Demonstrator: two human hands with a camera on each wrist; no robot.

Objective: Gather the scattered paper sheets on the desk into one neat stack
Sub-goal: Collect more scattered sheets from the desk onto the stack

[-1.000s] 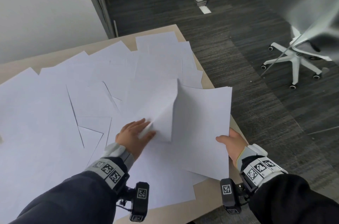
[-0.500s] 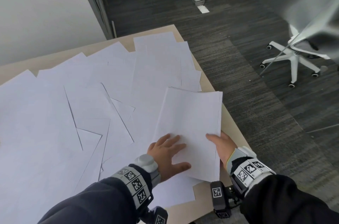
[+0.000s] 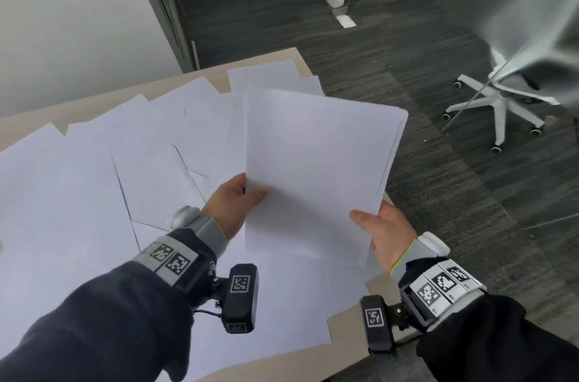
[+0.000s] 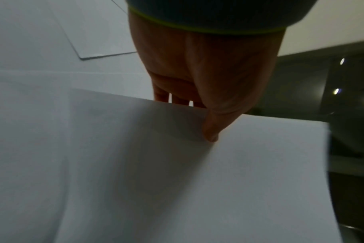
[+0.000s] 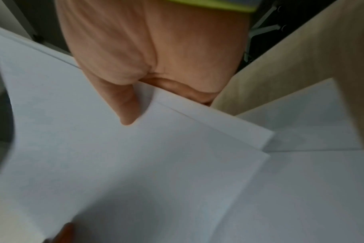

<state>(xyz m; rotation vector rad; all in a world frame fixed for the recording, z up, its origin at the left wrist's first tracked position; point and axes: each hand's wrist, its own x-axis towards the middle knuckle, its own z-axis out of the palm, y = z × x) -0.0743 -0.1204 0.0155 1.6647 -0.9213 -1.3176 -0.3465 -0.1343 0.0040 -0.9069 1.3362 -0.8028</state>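
Note:
A thin stack of white sheets (image 3: 316,156) is lifted and tilted above the desk's right part. My left hand (image 3: 233,204) pinches its left edge, thumb on top and fingers hidden underneath; the left wrist view shows that thumb on the stack of white sheets (image 4: 229,180). My right hand (image 3: 380,233) pinches the near right corner the same way, thumb on the stack of white sheets (image 5: 135,164). Several loose sheets (image 3: 78,193) lie overlapped and askew across the beige desk (image 3: 37,123).
The desk's right edge (image 3: 354,323) drops to dark carpet. A white swivel chair (image 3: 498,99) stands to the right, beyond it. A white wall and a glass partition run behind the desk's far edge.
The stack lay flat on the desk under both hands half a second ago; now both hands pinch it and have raised it, tilted, off the desk.

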